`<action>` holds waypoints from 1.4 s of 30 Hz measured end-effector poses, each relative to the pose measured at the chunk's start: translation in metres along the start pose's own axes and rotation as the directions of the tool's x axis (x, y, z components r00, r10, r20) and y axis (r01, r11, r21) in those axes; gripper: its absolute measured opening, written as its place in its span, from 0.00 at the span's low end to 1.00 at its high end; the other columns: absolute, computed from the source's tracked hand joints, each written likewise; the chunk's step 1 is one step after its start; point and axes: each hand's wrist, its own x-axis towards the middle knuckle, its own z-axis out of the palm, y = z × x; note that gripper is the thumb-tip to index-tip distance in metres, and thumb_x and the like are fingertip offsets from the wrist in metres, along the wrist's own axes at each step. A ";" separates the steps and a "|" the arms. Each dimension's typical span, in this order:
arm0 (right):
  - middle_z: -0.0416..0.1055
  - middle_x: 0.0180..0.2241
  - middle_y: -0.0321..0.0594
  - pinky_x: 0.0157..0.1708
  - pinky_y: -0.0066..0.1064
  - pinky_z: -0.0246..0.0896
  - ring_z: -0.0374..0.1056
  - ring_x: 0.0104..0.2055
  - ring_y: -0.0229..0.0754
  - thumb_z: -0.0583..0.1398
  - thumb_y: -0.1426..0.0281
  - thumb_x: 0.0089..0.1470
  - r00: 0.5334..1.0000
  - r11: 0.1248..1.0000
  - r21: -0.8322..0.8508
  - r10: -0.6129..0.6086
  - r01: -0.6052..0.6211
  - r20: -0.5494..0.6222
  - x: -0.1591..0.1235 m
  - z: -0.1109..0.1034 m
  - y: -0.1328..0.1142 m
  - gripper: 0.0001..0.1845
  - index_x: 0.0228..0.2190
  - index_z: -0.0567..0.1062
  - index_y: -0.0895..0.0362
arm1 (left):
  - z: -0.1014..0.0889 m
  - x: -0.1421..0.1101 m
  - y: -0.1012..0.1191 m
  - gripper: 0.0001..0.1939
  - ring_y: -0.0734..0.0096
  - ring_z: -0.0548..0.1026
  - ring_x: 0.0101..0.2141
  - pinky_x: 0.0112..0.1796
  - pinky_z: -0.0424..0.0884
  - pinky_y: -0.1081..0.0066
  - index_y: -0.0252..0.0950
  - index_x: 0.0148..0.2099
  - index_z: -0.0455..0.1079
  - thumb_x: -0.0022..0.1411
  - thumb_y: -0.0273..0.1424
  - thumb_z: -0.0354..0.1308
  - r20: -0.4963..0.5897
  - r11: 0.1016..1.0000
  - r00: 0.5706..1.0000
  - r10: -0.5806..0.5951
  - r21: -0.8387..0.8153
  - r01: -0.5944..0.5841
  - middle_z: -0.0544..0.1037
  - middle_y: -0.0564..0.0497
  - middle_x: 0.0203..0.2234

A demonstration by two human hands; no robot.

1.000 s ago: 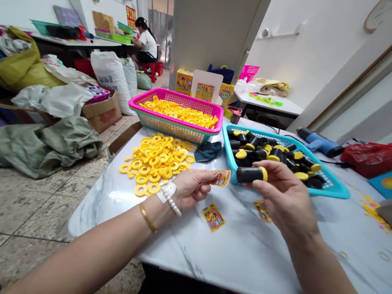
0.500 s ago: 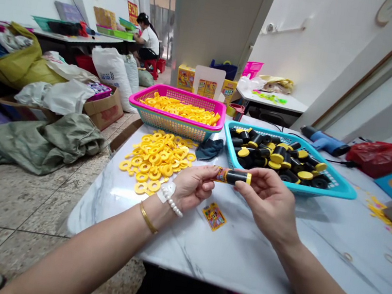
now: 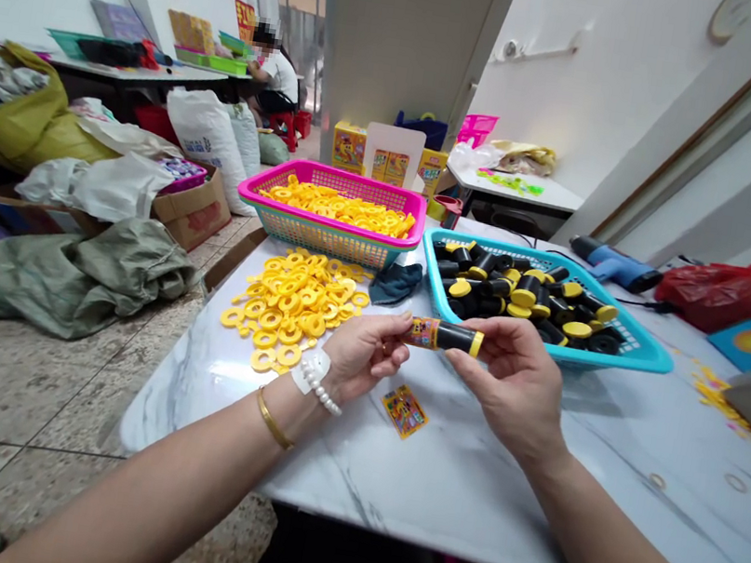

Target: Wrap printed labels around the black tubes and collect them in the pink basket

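Observation:
Above the marble-patterned table point(image 3: 334, 464), my left hand point(image 3: 369, 351) pinches a printed yellow-orange sleeve label point(image 3: 422, 332). My right hand point(image 3: 516, 378) grips a black bottle with a yellow end point(image 3: 457, 338) by that end, between thumb and fingers. The bottle lies level, and its left end is inside the label. Below my hands a second label point(image 3: 405, 411) lies flat on the table. Left of my left hand spreads a pile of yellow plastic rings point(image 3: 299, 298). Behind my right hand stands a turquoise basket point(image 3: 646, 357) of similar black and yellow bottles.
A pink-rimmed basket point(image 3: 255, 188) of yellow pieces stands at the back, near a dark cloth point(image 3: 395, 284). A blue heat gun point(image 3: 614, 265) and a red plastic bag point(image 3: 719, 293) lie at the right. Sacks point(image 3: 202, 143) crowd the floor; a person point(image 3: 279, 74) sits far off.
My right hand has brought the bottle left to the label in my left hand, and its end has gone into the label. A label once visible beneath my right hand no longer shows.

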 end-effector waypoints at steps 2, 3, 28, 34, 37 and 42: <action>0.75 0.43 0.40 0.49 0.36 0.72 0.74 0.47 0.44 0.70 0.68 0.49 0.999 1.000 0.017 -0.014 0.013 0.052 -0.001 0.000 -0.001 0.16 0.38 0.72 0.52 | 0.000 -0.001 -0.001 0.11 0.86 0.61 0.13 0.11 0.48 0.84 0.26 0.31 0.70 0.67 0.24 0.53 0.005 0.999 1.000 0.007 0.031 -0.007 0.70 0.51 0.20; 0.75 0.47 0.41 0.51 0.37 0.70 0.73 0.51 0.45 0.70 0.68 0.49 0.995 0.999 0.044 -0.014 0.010 0.096 -0.001 0.000 -0.001 0.15 0.37 0.71 0.52 | 0.000 -0.001 -0.002 0.11 0.86 0.61 0.13 0.11 0.49 0.84 0.26 0.31 0.70 0.67 0.24 0.53 0.008 0.999 1.000 0.006 0.046 -0.006 0.70 0.52 0.19; 0.71 0.37 0.38 0.29 0.32 0.71 0.69 0.30 0.37 0.70 0.64 0.49 0.954 0.982 -0.156 -0.059 0.109 0.293 0.001 -0.002 0.007 0.18 0.43 0.78 0.50 | -0.015 0.007 -0.012 0.24 0.79 0.69 0.20 0.22 0.62 0.79 0.32 0.34 0.71 0.43 0.42 0.76 0.223 0.931 0.973 -0.058 0.365 -0.029 0.74 0.53 0.21; 0.73 0.38 0.40 0.35 0.35 0.75 0.73 0.36 0.41 0.69 0.64 0.52 0.959 0.994 -0.108 0.002 0.030 0.284 0.002 -0.009 0.007 0.17 0.44 0.79 0.53 | -0.018 0.008 -0.005 0.26 0.78 0.72 0.21 0.19 0.58 0.81 0.31 0.36 0.72 0.44 0.46 0.75 0.226 0.949 0.970 -0.091 0.316 0.015 0.77 0.50 0.27; 0.74 0.40 0.41 0.37 0.37 0.76 0.74 0.37 0.42 0.69 0.67 0.51 0.962 0.983 -0.161 -0.043 0.089 0.268 0.002 -0.011 0.007 0.18 0.46 0.79 0.52 | -0.021 0.011 -0.003 0.26 0.78 0.72 0.21 0.20 0.59 0.80 0.30 0.35 0.73 0.42 0.44 0.76 0.179 0.948 0.981 -0.081 0.316 0.020 0.78 0.47 0.30; 0.76 0.39 0.41 0.39 0.42 0.77 0.75 0.37 0.45 0.70 0.68 0.49 0.972 0.973 -0.187 -0.097 0.138 0.212 -0.002 -0.011 0.009 0.15 0.42 0.81 0.51 | -0.014 0.007 -0.009 0.18 0.78 0.72 0.25 0.28 0.66 0.77 0.30 0.37 0.77 0.47 0.36 0.74 0.234 0.885 0.960 0.154 0.400 -0.240 0.77 0.49 0.27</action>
